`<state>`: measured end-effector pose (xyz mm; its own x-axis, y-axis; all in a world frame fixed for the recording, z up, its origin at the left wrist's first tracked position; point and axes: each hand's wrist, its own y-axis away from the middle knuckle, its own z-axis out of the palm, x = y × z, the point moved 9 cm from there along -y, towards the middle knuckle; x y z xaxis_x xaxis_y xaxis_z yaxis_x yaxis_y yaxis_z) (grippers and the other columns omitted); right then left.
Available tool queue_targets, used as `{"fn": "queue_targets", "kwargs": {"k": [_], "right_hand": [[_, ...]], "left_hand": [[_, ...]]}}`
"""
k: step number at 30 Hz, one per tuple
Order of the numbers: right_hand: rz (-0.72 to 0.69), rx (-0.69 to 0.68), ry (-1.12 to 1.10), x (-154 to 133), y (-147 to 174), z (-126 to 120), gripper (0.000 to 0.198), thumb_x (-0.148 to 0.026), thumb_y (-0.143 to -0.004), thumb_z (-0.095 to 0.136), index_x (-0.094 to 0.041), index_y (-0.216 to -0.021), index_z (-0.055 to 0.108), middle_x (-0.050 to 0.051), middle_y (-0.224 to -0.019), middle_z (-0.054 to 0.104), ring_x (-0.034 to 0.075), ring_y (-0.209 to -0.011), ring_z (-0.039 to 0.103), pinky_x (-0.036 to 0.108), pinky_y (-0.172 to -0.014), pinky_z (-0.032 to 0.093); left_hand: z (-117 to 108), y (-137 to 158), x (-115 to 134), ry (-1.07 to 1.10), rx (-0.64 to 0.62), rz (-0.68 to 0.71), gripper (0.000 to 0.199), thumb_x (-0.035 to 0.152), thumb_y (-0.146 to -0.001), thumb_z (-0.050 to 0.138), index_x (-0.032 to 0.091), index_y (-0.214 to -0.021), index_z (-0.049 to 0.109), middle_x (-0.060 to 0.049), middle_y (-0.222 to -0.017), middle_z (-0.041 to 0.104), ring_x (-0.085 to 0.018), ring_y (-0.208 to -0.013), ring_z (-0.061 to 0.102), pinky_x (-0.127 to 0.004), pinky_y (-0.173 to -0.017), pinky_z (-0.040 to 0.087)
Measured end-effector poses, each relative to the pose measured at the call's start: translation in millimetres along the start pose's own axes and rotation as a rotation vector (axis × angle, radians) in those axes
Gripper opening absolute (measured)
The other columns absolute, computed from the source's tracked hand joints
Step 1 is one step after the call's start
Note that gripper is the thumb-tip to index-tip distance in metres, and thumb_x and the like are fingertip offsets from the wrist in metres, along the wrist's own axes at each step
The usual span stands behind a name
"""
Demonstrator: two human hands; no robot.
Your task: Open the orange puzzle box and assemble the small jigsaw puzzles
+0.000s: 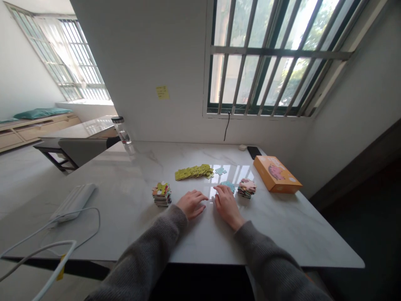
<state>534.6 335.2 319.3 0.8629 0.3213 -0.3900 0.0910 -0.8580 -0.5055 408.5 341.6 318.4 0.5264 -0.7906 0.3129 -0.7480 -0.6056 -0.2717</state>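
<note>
My left hand [192,203] rests on the white marble-look table [134,234], fingers apart and nothing held. Close by on its right, my right hand [227,205] lies palm down with its fingers stretched out. A stack of puzzle pieces [162,195] with a green piece on top stands left of my left hand. Beside my right hand is another stack of puzzle pieces [247,188], topped by a pinkish one. Beyond both hands spreads an overlapping row of green puzzle pieces [193,172]. A light blue puzzle piece [221,171] lies at that row's right end; more light blue [229,185] shows past my right fingertips.
An orange box [277,174] sits at the right edge, with a black phone [254,152] and small white object [242,147] behind it. A glass bottle [122,130] stands at the back left. A white power strip [74,202] and cables [99,223] occupy the left side.
</note>
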Motion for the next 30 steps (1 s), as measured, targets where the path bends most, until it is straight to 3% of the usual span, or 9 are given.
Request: {"fn": "queue_targets", "kwargs": {"k": [3, 6, 11, 14, 19, 21, 24, 27, 30], "right_hand": [[0.019, -0.061, 0.208, 7.0, -18.5, 8.8, 0.038, -0.021, -0.093, 0.045, -0.012, -0.129, 0.057, 0.017, -0.128, 0.056, 0.028, -0.123, 0.044, 0.041, -0.109, 0.033], [0.096, -0.128, 0.349, 20.4, -32.9, 14.1, 0.034, -0.026, -0.093, 0.047, -0.014, -0.122, 0.061, 0.018, -0.124, 0.058, 0.031, -0.122, 0.043, 0.044, -0.107, 0.030], [0.214, -0.202, 0.374, 31.9, -31.7, 18.5, 0.034, -0.031, -0.095, 0.046, -0.017, -0.122, 0.060, 0.018, -0.122, 0.058, 0.032, -0.116, 0.047, 0.047, -0.099, 0.032], [0.224, -0.214, 0.205, 19.2, -22.7, 27.3, 0.033, -0.033, -0.097, 0.043, -0.020, -0.120, 0.062, 0.015, -0.124, 0.059, 0.030, -0.119, 0.047, 0.045, -0.099, 0.033], [0.167, -0.210, -0.379, -15.8, -17.7, 49.0, 0.039, -0.032, -0.103, 0.029, -0.022, -0.123, 0.060, 0.008, -0.120, 0.066, 0.020, -0.113, 0.057, 0.034, -0.097, 0.043], [0.155, -0.117, -0.386, -14.3, -26.2, 44.3, 0.040, -0.030, -0.102, 0.027, -0.021, -0.125, 0.058, 0.007, -0.119, 0.066, 0.018, -0.110, 0.059, 0.032, -0.094, 0.046], [0.172, 0.015, -0.182, 5.7, -45.4, 31.9, 0.040, -0.021, -0.099, 0.028, -0.019, -0.123, 0.061, 0.009, -0.120, 0.065, 0.020, -0.114, 0.056, 0.035, -0.100, 0.044], [0.203, 0.040, -0.077, 30.3, -62.2, 30.4, 0.042, -0.014, -0.095, 0.032, -0.013, -0.126, 0.059, 0.015, -0.126, 0.061, 0.025, -0.122, 0.050, 0.040, -0.107, 0.037], [0.217, 0.011, 0.009, 46.7, -71.7, 39.1, 0.044, -0.016, -0.094, 0.037, -0.009, -0.134, 0.054, 0.019, -0.140, 0.052, 0.029, -0.134, 0.040, 0.043, -0.113, 0.028]], "left_hand": [[8.4, 3.1, -10.2, 0.061, 0.105, -0.035, 0.020, 0.019, -0.089, 0.054, 0.019, -0.105, 0.066, -0.009, -0.100, 0.066, -0.024, -0.098, 0.058, -0.039, -0.089, 0.048], [7.9, 6.9, -14.8, 0.128, 0.177, -0.050, 0.020, 0.015, -0.087, 0.052, 0.018, -0.101, 0.066, -0.008, -0.096, 0.065, -0.023, -0.093, 0.058, -0.038, -0.087, 0.048], [7.7, 9.6, -17.4, 0.150, 0.196, -0.062, 0.021, 0.014, -0.085, 0.052, 0.019, -0.101, 0.065, -0.007, -0.093, 0.063, -0.022, -0.090, 0.058, -0.037, -0.085, 0.048], [5.4, 10.6, -22.2, 0.162, 0.234, -0.104, 0.023, 0.016, -0.085, 0.052, 0.019, -0.105, 0.061, -0.006, -0.093, 0.062, -0.022, -0.090, 0.058, -0.038, -0.085, 0.047], [-2.8, 14.8, -28.9, 0.201, 0.313, -0.202, 0.035, 0.030, -0.078, 0.063, 0.018, -0.109, 0.052, -0.009, -0.102, 0.059, -0.025, -0.097, 0.057, -0.042, -0.089, 0.048], [-1.5, 14.4, -26.7, 0.187, 0.277, -0.212, 0.048, 0.036, -0.076, 0.067, 0.017, -0.116, 0.051, -0.012, -0.111, 0.058, -0.028, -0.104, 0.055, -0.044, -0.092, 0.047], [7.8, 11.6, -20.4, 0.103, 0.148, -0.199, 0.066, 0.045, -0.071, 0.074, 0.020, -0.128, 0.050, -0.013, -0.127, 0.056, -0.033, -0.115, 0.051, -0.049, -0.097, 0.042], [17.6, 9.7, -14.4, 0.034, 0.042, -0.162, 0.074, 0.046, -0.074, 0.073, 0.024, -0.139, 0.045, -0.011, -0.142, 0.050, -0.033, -0.125, 0.046, -0.050, -0.103, 0.037], [23.5, 9.3, -11.6, 0.015, -0.006, -0.132, 0.067, 0.043, -0.082, 0.068, 0.028, -0.143, 0.043, -0.007, -0.146, 0.050, -0.031, -0.128, 0.044, -0.048, -0.105, 0.033]]}}
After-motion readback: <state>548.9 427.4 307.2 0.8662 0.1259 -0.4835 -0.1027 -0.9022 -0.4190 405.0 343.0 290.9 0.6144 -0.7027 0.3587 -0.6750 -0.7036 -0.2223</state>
